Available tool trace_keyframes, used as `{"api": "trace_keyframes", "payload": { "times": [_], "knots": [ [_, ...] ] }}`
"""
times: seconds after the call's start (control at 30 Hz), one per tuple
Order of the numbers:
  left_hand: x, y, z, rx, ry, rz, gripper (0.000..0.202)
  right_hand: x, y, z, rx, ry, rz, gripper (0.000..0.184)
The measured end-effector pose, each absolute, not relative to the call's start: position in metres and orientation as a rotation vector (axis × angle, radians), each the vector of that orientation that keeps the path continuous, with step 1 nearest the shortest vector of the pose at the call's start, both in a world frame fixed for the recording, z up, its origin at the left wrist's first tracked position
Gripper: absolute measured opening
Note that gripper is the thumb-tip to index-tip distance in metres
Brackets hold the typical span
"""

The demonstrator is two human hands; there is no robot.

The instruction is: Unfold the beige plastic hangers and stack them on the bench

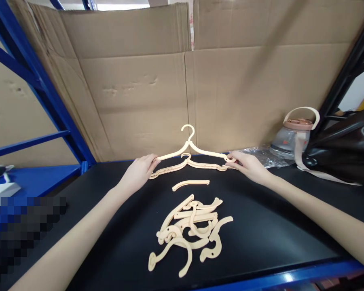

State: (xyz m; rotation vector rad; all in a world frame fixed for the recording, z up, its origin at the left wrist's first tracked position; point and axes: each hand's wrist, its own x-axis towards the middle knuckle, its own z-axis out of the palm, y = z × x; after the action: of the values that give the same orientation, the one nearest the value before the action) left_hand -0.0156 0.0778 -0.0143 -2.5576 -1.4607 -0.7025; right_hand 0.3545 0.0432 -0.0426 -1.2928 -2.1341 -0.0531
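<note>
My left hand [139,171] pinches the left end of a cream plastic hanger [189,148] and my right hand [248,165] pinches its right end, holding it spread just above the black table top [261,218]. Under it lies a second cream hanger [188,163], flat on the table. A single curved hanger arm [190,184] lies in front of them. Nearer to me sits a loose pile of several cream hanger parts [189,232], hooks and arms tangled together.
Brown cardboard sheets [170,81] line the back of the shelf. A blue rack frame [42,93] stands at the left. At the right are a clear water jug with a strap [294,137], a crumpled plastic bag [261,155] and a black bag [342,145].
</note>
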Motion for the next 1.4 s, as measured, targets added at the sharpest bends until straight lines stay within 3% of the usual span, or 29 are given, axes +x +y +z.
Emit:
{"api": "trace_keyframes", "payload": {
  "times": [0.33,1.07,1.4],
  "knots": [
    [-0.020,0.090,-0.027,-2.604,-1.506,-0.796,0.032,0.354,0.057,-0.062,-1.397,-1.958,0.143,0.031],
    [-0.020,0.101,-0.044,-2.661,-1.664,-0.706,0.032,0.360,0.081,-0.079,-1.385,-1.986,0.193,0.024],
    [-0.020,0.096,-0.039,-2.597,-1.674,-0.561,0.033,0.359,0.076,-0.075,-1.428,-2.031,0.170,0.032]
  ]
}}
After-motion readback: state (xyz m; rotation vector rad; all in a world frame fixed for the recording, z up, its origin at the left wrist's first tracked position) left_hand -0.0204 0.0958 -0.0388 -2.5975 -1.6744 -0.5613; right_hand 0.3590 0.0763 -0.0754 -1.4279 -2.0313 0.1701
